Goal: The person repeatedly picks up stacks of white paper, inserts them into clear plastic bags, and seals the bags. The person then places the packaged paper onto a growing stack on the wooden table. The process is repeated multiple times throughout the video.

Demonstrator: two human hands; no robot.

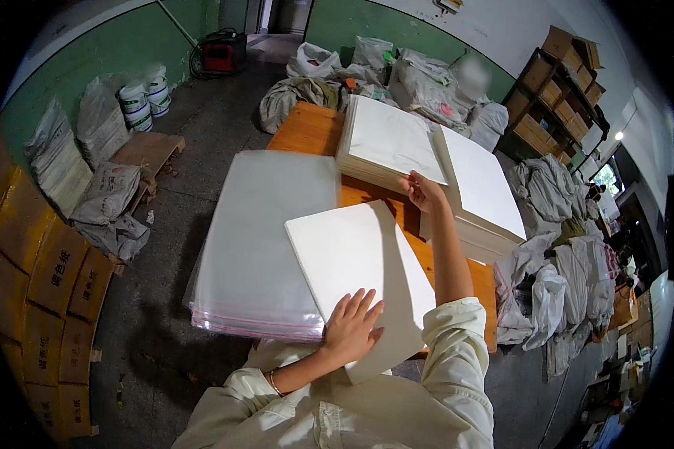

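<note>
Currently, the left hand (pixel 354 325) is lying flat, fingers spread, gripping nothing, on white paper sheets (pixel 338 251) beneath it; the right hand (pixel 424 192), half-curled, hold unclear, is hovering by the paper stack (pixel 389 138) ahead; palm pressure is probably preventing slipping

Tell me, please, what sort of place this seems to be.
Probably a workshop or packing room: stacked white sheets and clear plastic bags share a wooden table, cardboard boxes are piled on the left, and bulky sacks lie beyond the table.
</note>
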